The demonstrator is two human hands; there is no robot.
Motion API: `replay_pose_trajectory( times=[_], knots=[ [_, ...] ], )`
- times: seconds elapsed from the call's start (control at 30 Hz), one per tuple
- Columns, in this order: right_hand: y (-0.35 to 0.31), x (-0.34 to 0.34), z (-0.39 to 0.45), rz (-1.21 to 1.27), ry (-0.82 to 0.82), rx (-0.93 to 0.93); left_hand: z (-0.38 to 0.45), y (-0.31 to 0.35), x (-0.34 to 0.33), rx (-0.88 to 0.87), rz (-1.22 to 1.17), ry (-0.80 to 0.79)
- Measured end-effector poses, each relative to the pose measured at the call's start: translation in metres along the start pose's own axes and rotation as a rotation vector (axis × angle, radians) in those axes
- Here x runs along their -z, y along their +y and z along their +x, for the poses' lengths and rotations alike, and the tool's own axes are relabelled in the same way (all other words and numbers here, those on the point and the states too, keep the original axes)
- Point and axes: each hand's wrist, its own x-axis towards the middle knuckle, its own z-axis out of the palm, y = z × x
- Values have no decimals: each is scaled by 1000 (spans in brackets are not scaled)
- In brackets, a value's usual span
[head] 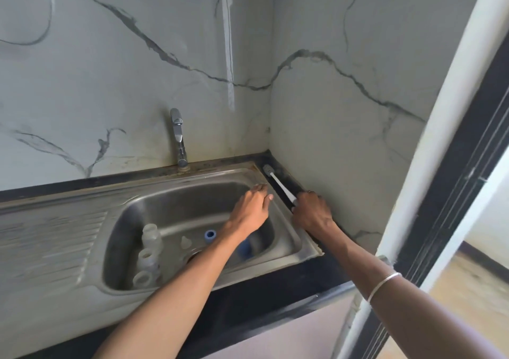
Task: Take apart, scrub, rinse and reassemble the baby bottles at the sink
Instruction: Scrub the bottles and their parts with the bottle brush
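Right hand [312, 212] gripping the white handle end of bottle brush [278, 184] on the dark ledge right of sink [289, 229]; left hand [254, 204] flat-fingered above basin, empty; three bottles [148, 259] lying well left, below.

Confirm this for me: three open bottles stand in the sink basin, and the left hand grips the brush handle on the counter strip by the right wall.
Wrong hand. The head view shows the right hand gripping the brush handle on the counter strip by the right wall; the left hand lies open over the sink rim. The three open bottles do stand in the basin.
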Motion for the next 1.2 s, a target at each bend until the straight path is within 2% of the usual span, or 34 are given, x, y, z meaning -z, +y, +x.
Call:
replay_pose_trajectory(
  times=[0.3, 0.57, 0.8, 1.2],
  knots=[
    [-7, -7, -1, 181, 74, -9, -15, -56, 34, 94, -15, 62],
    [-55, -6, -14, 189, 77, 134, -60, -155, 77, 452, 39, 133],
    [-108, -24, -14, 198, -19, 252, -86, -207, 92, 658, 76, 79],
    [-144, -52, 8, 175, -90, 322, -76, -249, 70, 734, 7, -122]
  ],
)
